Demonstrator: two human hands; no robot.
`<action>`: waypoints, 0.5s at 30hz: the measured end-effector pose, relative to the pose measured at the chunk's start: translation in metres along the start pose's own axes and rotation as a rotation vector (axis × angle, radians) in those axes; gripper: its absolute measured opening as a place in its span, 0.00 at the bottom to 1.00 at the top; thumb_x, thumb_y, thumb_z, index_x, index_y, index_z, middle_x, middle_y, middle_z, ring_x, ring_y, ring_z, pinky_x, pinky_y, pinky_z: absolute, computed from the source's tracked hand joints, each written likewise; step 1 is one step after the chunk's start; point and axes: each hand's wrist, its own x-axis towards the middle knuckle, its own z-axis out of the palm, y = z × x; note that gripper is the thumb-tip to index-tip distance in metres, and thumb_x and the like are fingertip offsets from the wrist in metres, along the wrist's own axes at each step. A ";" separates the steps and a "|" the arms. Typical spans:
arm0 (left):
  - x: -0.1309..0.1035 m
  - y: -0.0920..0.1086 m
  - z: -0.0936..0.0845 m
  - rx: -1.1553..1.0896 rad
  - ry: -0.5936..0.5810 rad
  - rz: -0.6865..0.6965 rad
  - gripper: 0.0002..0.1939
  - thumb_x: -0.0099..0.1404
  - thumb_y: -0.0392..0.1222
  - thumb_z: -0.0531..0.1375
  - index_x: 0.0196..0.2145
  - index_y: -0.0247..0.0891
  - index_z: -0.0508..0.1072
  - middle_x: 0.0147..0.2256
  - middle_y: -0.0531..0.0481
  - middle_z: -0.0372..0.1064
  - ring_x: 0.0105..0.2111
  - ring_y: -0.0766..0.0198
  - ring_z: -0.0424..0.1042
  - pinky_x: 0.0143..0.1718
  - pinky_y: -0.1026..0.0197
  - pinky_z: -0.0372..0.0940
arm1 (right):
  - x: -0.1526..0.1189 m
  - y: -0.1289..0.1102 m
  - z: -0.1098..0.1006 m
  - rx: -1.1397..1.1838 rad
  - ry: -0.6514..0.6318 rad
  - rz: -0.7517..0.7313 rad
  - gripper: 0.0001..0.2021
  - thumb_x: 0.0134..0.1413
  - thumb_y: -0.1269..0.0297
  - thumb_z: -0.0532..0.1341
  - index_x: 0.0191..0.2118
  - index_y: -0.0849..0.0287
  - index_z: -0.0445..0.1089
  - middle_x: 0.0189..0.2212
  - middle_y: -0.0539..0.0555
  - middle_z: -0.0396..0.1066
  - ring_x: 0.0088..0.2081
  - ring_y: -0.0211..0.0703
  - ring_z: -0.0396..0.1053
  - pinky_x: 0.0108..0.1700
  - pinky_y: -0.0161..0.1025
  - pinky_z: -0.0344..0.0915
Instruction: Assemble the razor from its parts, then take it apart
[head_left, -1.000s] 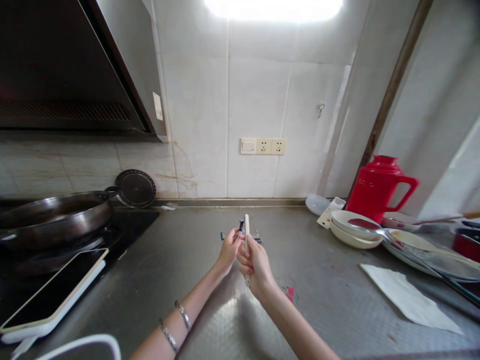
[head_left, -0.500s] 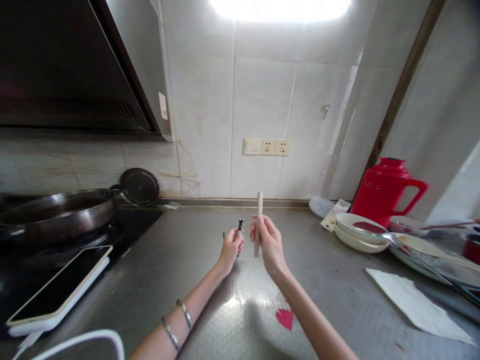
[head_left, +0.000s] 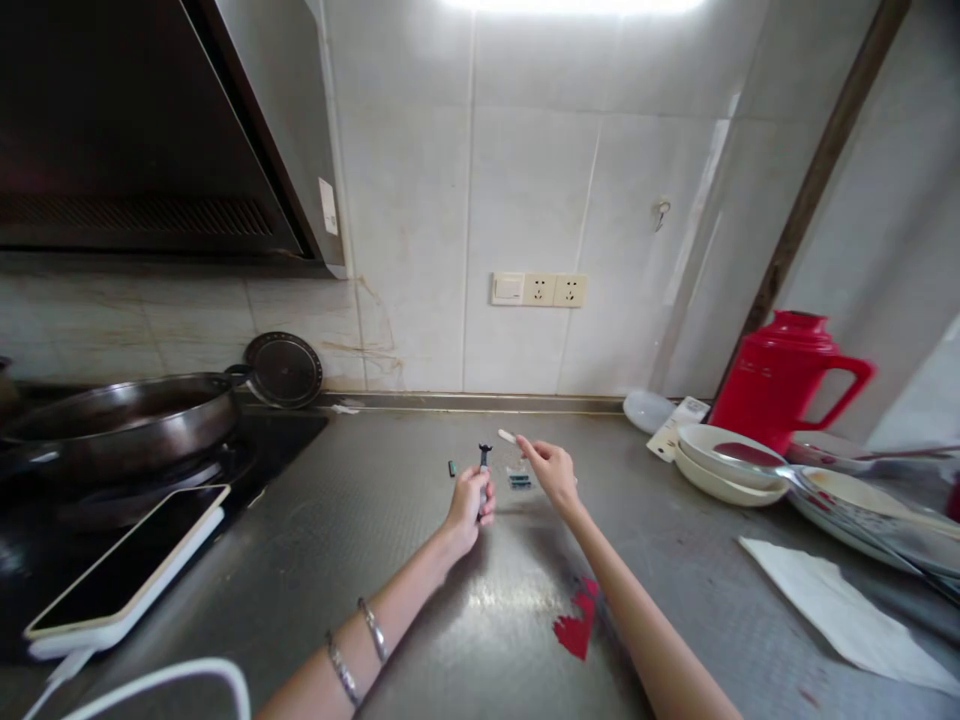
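My left hand [head_left: 466,508] is closed round a slim razor handle [head_left: 484,458], its small black forked head pointing up with no blade cartridge on it. To its right, my right hand [head_left: 551,470] grips a pale, narrow stick [head_left: 508,436], now tilted low, most of it hidden by the fingers. A small dark-and-green piece like a razor cartridge [head_left: 452,468] lies on the counter just left of my left hand. Between the hands sits a small clear pack [head_left: 519,482] with dark cartridge-like pieces in it.
A red heart-shaped patch [head_left: 576,620] is on the metal counter [head_left: 420,620] by my right forearm. Leftward are a pan [head_left: 127,415] on the stove and a phone [head_left: 127,565] with a white cable. Rightward are stacked bowls [head_left: 720,485], a red thermos [head_left: 776,385] and a paper napkin [head_left: 832,600].
My right hand has swung the pale stick from upright to nearly flat and moved slightly right. The small pack between the hands has come into sight. My left hand still holds the razor handle.
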 end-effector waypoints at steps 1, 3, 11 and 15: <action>-0.001 -0.001 0.002 -0.003 0.023 -0.027 0.11 0.53 0.45 0.54 0.33 0.39 0.58 0.16 0.62 0.53 0.10 0.77 0.47 0.11 0.72 0.37 | -0.002 0.000 0.000 -0.048 -0.013 -0.006 0.29 0.48 0.39 0.48 0.17 0.59 0.69 0.13 0.49 0.61 0.21 0.37 0.58 0.27 0.33 0.48; -0.004 -0.003 0.005 0.016 0.069 -0.067 0.11 0.56 0.46 0.53 0.34 0.38 0.59 0.15 0.62 0.52 0.09 0.77 0.46 0.11 0.71 0.35 | -0.005 -0.004 0.002 -0.125 -0.028 -0.025 0.30 0.48 0.39 0.47 0.16 0.59 0.68 0.13 0.49 0.62 0.21 0.37 0.58 0.28 0.33 0.48; -0.006 -0.011 0.008 0.070 0.111 -0.100 0.12 0.59 0.50 0.52 0.32 0.36 0.61 0.14 0.63 0.50 0.09 0.78 0.44 0.12 0.70 0.34 | -0.011 -0.012 0.005 -0.250 -0.025 -0.159 0.31 0.49 0.38 0.46 0.15 0.59 0.67 0.13 0.50 0.64 0.19 0.35 0.56 0.29 0.33 0.47; -0.005 -0.010 0.007 0.061 0.133 -0.081 0.13 0.59 0.51 0.52 0.30 0.37 0.60 0.14 0.63 0.48 0.08 0.78 0.44 0.11 0.70 0.34 | -0.008 -0.003 -0.003 -0.254 -0.012 -0.140 0.32 0.49 0.38 0.45 0.14 0.59 0.66 0.13 0.51 0.63 0.19 0.35 0.57 0.29 0.34 0.48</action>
